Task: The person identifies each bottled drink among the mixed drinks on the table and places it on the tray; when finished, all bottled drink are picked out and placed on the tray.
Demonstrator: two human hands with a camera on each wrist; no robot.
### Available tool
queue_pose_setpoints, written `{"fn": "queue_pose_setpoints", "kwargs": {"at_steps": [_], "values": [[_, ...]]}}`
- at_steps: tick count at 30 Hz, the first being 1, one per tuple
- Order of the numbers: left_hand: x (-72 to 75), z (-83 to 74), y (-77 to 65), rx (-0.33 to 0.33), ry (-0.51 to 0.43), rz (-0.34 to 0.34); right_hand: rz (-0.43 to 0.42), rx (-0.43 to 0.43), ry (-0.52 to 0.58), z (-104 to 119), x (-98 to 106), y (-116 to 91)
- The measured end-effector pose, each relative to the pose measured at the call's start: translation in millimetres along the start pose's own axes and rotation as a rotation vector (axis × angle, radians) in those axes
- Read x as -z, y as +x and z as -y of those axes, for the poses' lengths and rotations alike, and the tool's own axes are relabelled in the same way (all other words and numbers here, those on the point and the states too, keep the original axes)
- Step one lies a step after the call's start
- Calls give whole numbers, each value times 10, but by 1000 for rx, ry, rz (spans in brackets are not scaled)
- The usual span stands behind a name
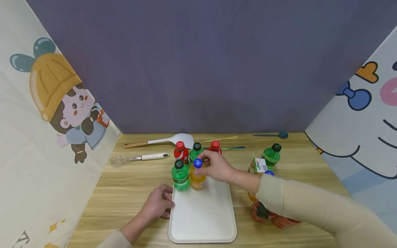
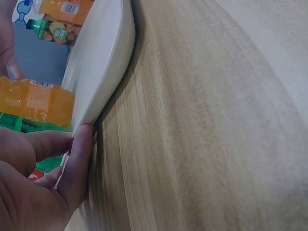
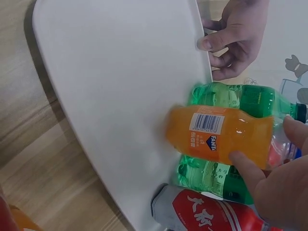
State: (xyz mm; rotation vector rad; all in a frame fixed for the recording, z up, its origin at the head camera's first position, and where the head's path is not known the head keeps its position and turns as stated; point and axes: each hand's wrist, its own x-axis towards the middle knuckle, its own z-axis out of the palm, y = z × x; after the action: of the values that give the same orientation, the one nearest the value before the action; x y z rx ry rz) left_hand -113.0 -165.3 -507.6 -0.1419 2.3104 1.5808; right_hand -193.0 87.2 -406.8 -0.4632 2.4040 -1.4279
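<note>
My right hand (image 1: pixel 218 167) holds an orange Fanta bottle (image 1: pixel 197 182) with a blue cap by its neck. The bottle's base is over the far-left part of a white tray (image 1: pixel 203 213). On the tray's left edge my left hand (image 1: pixel 157 202) pinches the rim, its thumb and finger showing in the left wrist view. Left of the Fanta stands a green bottle (image 1: pixel 181 177) with a black cap. Behind are another green bottle (image 1: pixel 196 150), a red bottle (image 1: pixel 180 153) and a second red bottle (image 1: pixel 215 146), partly hidden by my right hand.
A whisk (image 1: pixel 154 156), a white spatula (image 1: pixel 181 139) and a dark spoon (image 1: pixel 282 135) lie toward the back. Right of the tray stand a green bottle (image 1: pixel 271 157) and a drink carton (image 1: pixel 260 165), with red packages (image 1: pixel 283 221) nearer, partly under my right sleeve.
</note>
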Motion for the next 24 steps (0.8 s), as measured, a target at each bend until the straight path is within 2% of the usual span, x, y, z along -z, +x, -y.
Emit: {"fn": "queue_pose_setpoints", "kwargs": {"at_steps": [5,11,19,24], "values": [[3,-17,15,-6,-1,3,15,28,-38,-29,32,12],[2,-20,20,-10,-1,2,74,69,-73,-45,100,6],[-5,7,14,-11,6,-5,134,76,-114,-49,214,-38],[-2,14,-2,-20,4,2,136,89,-111,-39,285,-111]]}}
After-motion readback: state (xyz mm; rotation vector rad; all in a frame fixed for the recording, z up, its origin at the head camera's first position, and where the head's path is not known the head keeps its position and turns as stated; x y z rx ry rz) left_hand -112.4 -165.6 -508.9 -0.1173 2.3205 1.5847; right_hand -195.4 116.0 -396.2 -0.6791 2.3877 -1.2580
